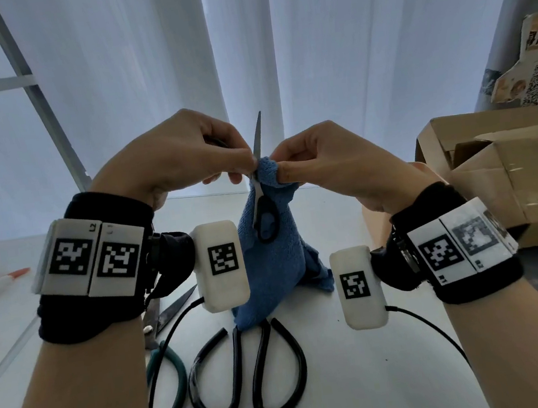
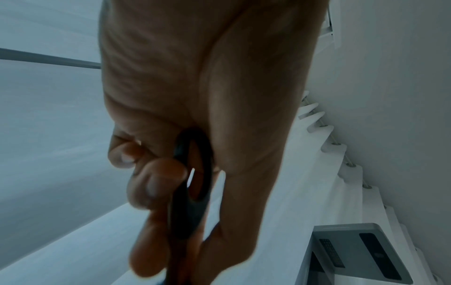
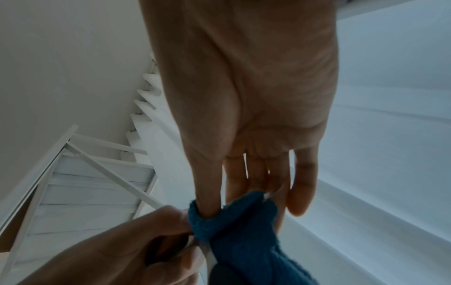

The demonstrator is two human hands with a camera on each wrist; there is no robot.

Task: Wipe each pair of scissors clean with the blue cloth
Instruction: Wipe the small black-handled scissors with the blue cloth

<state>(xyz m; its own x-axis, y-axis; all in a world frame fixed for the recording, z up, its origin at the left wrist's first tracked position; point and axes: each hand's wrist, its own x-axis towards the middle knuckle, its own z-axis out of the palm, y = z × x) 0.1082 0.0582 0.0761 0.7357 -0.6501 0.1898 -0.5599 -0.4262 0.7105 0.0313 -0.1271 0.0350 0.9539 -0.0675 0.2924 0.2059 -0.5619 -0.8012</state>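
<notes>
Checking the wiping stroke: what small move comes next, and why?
Probably slide the right hand with the cloth up the blade toward the tip. The cloth is pinched low on the scissors, which the left hand holds, and the upper blade is bare.

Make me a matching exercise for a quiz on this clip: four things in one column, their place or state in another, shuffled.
Things:
1. small black-handled scissors
2. blue cloth
3. large black-handled scissors
4. cardboard box

Places or states:
A. lying on the table, near edge
B. held open, in the air
C. at the table's right side
D. pinched round a blade, draping down

Pairs: 1-B, 2-D, 3-A, 4-C
</notes>
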